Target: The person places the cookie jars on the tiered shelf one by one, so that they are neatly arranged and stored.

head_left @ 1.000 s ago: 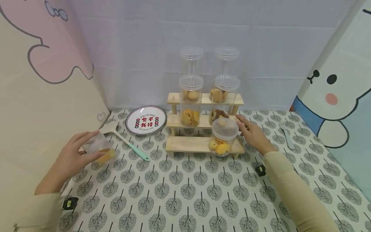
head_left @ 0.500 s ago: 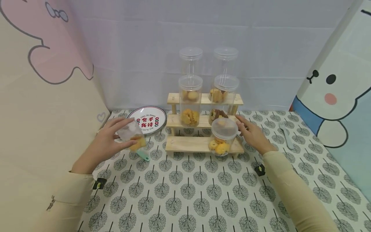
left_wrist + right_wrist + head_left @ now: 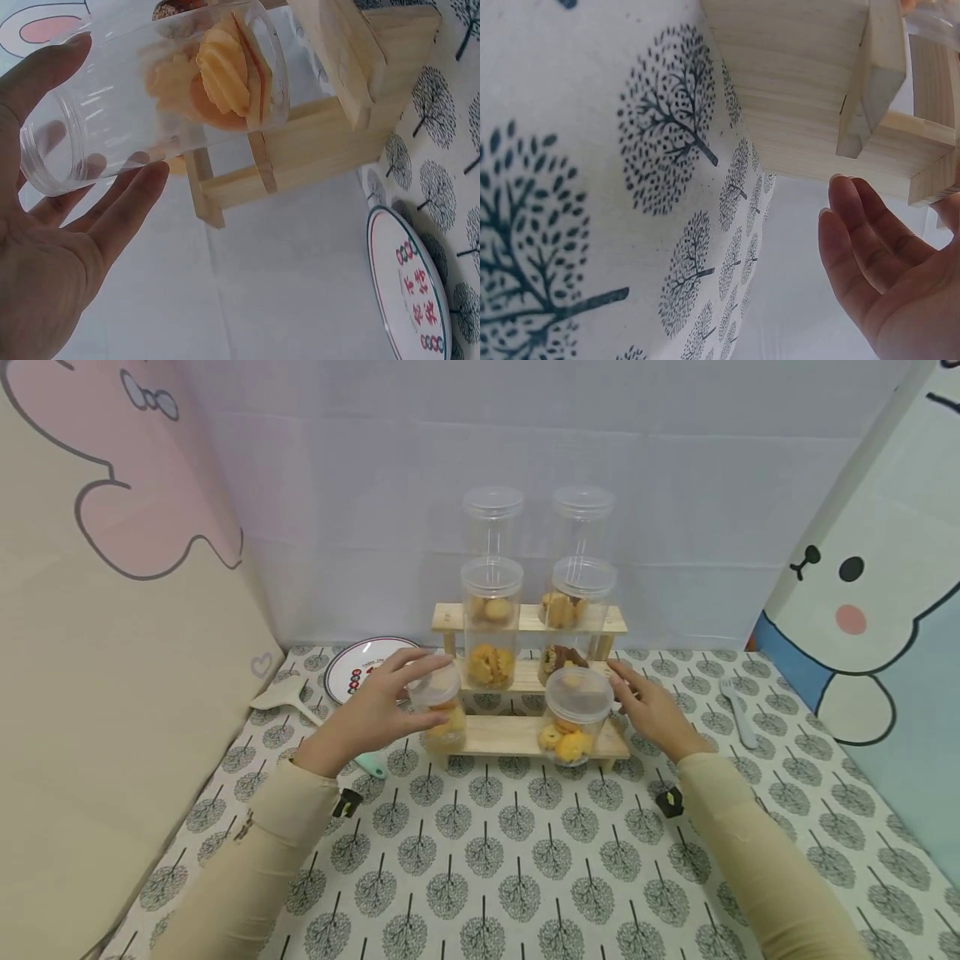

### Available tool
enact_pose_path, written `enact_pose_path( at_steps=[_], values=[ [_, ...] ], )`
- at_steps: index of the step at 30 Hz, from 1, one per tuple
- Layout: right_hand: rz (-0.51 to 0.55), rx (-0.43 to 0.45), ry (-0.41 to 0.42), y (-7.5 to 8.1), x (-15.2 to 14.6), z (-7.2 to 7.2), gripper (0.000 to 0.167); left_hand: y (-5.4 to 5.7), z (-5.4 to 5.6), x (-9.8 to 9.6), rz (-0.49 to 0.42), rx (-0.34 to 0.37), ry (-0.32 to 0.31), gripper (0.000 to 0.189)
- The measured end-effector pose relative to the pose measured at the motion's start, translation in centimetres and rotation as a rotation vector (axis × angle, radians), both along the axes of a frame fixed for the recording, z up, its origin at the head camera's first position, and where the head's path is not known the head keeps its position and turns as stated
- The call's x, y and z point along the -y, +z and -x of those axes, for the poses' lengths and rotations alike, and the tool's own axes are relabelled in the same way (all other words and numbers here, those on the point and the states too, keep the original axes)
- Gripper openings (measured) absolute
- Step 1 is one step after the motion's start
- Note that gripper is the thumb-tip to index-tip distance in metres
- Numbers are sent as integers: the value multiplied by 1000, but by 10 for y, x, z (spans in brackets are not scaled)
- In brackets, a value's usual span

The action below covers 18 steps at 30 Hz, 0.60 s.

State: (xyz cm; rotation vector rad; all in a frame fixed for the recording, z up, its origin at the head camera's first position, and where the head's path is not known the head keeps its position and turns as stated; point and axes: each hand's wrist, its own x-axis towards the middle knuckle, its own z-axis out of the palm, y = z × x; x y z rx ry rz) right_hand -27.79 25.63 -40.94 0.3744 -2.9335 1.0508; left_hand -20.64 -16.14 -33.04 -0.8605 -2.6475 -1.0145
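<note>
My left hand (image 3: pixel 375 710) holds a clear lidded jar (image 3: pixel 442 714) of yellow cookies (image 3: pixel 225 71) round its upper part, thumb on one side and fingers on the other. The jar overlaps the left end of the bottom step of a three-step wooden rack (image 3: pixel 498 735). At the rack's right end is my right hand (image 3: pixel 656 714), its fingertips right at the middle step. In the right wrist view its lower fingers (image 3: pixel 870 247) extend loosely beside the wood. Next to this hand, a short jar (image 3: pixel 577 718) of cookies stands on the bottom step.
Two tall jars (image 3: pixel 491 627) (image 3: pixel 577 627) of cookies stand on the middle step, with two more behind on the top. A plate (image 3: pixel 356 664) and a spatula (image 3: pixel 288 693) lie at the left, a fork (image 3: pixel 738 714) at the right. Fabric walls close the back and sides.
My left hand has carried its jar rightward from the table's left side, past the plate, to the rack's bottom step. The jar now looks upright. My right hand has stayed at the rack.
</note>
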Motion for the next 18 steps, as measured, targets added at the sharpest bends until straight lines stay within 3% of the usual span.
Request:
enact_pose_path(
  at_steps=[5, 9, 18],
  values=[
    [18, -7, 16, 1, -1, -1, 61, -3, 7, -23, 2, -22, -31, 75],
    [21, -14, 25, 2, -2, -2, 61, -5, 10, -36, 1, 1, -42, 76],
    [11, -18, 12, 0, -2, 0, 61, -15, 15, -56, 21, 24, -83, 75]
  ],
)
